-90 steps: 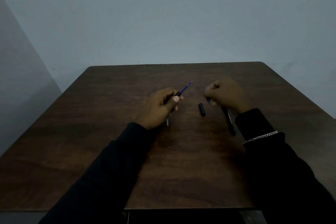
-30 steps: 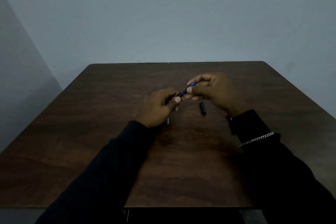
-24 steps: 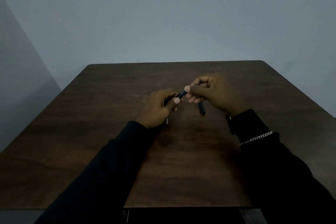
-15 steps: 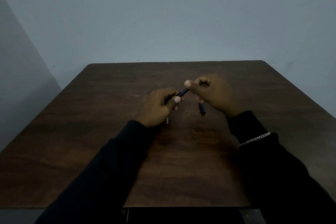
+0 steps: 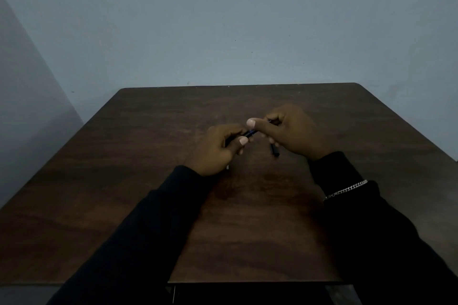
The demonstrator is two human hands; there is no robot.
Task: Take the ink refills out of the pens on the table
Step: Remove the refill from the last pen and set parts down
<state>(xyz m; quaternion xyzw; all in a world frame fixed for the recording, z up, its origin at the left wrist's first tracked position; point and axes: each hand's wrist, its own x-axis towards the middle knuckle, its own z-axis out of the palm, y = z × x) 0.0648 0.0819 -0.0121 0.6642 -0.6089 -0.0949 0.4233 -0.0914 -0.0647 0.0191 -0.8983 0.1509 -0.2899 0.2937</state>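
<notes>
Above the middle of the dark wooden table point(image 5: 124, 205), my left hand point(image 5: 218, 150) grips a black pen barrel point(image 5: 231, 140); most of it is hidden in my fist. A blue ink refill point(image 5: 251, 132) sticks out of the barrel toward the right. My right hand point(image 5: 290, 131) pinches the refill's free end between thumb and fingers. A short black pen part point(image 5: 275, 150) lies on the table just under my right hand. A small pale piece point(image 5: 227, 167) shows beside my left wrist.
A plain blue-grey wall rises behind the table's far edge point(image 5: 235, 86). My right sleeve carries a silver chain bracelet point(image 5: 347, 189). The scene is dim.
Three seconds ago my right hand was down by a pen on the table; it rose to the refill held out by my left hand and took hold of its end. The left hand barely moved.
</notes>
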